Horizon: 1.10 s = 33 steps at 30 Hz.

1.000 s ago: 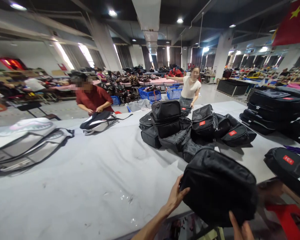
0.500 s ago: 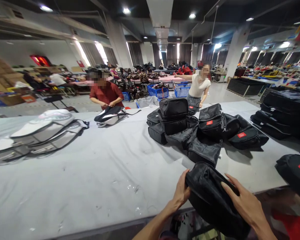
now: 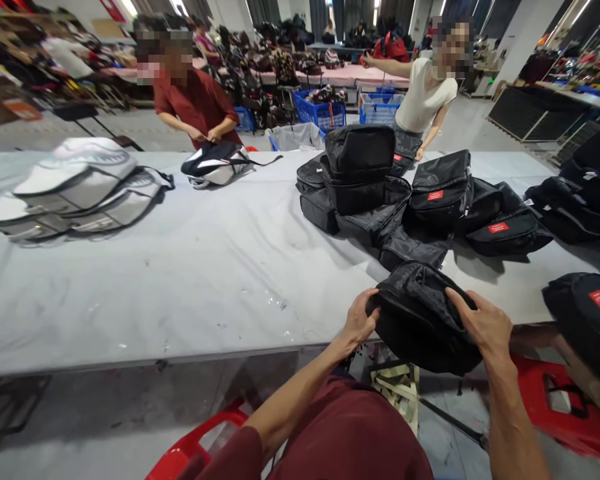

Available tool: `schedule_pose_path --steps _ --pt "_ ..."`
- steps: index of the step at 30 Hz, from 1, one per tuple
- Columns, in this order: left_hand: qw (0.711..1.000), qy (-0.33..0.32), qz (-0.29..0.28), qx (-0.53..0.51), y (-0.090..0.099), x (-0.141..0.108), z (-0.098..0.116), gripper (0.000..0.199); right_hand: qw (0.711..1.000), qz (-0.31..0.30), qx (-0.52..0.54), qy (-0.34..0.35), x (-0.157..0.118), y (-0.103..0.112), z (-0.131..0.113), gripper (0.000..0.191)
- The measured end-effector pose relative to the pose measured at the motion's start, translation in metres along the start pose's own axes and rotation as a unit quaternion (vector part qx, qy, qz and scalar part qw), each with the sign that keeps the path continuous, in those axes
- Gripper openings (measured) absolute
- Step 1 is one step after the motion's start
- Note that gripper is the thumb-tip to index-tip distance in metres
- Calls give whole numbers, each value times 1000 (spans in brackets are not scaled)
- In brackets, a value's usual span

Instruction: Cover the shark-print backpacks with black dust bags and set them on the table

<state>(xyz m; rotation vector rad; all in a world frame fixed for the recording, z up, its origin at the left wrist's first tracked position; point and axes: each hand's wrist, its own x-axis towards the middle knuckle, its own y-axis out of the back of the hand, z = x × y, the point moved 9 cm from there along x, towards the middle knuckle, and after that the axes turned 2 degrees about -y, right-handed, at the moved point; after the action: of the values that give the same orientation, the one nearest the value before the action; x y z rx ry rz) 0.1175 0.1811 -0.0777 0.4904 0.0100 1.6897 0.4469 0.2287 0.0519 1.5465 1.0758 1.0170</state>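
Observation:
A black backpack [image 3: 425,327] is held at the table's front edge, partly over it. My left hand [image 3: 363,317] grips its left end, fingers closed on the fabric. At its right side, my right hand [image 3: 483,323] is closed on the bag, with the thumb on top and the other fingers hidden behind. Just beyond lies a flattened black bag [image 3: 414,243], beside a heap of black backpacks [image 3: 363,167]. Two more black bags with red labels, one boxy bag [image 3: 440,187] and one lower bag [image 3: 510,230], sit to the right.
White-grey backpacks [image 3: 75,187] are stacked on the white-covered table [image 3: 205,280] at left. Across it, a person in red [image 3: 195,100] handles a white-and-black backpack [image 3: 215,163]; another person [image 3: 420,93] stands by the heap. Red stools [image 3: 555,400] are below; a labelled black bag [image 3: 587,320] is at right.
The view has tilted downward, bringing my torso and the floor into sight. The held backpack has turned to lie more level; my right hand has moved to its right end.

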Motion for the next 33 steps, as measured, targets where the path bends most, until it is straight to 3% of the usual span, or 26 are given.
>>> schedule_pose_path --steps 4,12,17,21,27,30,33 --pt "1000 -6 12 -4 1 1 8 38 999 22 24 -2 -7 2 7 57" --pt "999 -15 25 -36 -1 -9 24 37 996 47 72 0 -15 4 26 95" --pt "999 -15 29 -30 -3 -15 27 39 996 49 75 -21 -18 4 32 104" --pt "1000 -1 23 -4 -8 -18 24 45 994 55 87 -35 -18 5 33 101" --pt "1000 25 -2 7 -10 -4 27 44 996 48 65 -29 -13 2 26 81" --pt "999 9 3 38 -10 -4 52 42 998 55 23 -24 -12 2 17 69" --pt "995 -63 -37 73 -26 -13 101 31 997 64 -7 -30 -11 3 0 56"
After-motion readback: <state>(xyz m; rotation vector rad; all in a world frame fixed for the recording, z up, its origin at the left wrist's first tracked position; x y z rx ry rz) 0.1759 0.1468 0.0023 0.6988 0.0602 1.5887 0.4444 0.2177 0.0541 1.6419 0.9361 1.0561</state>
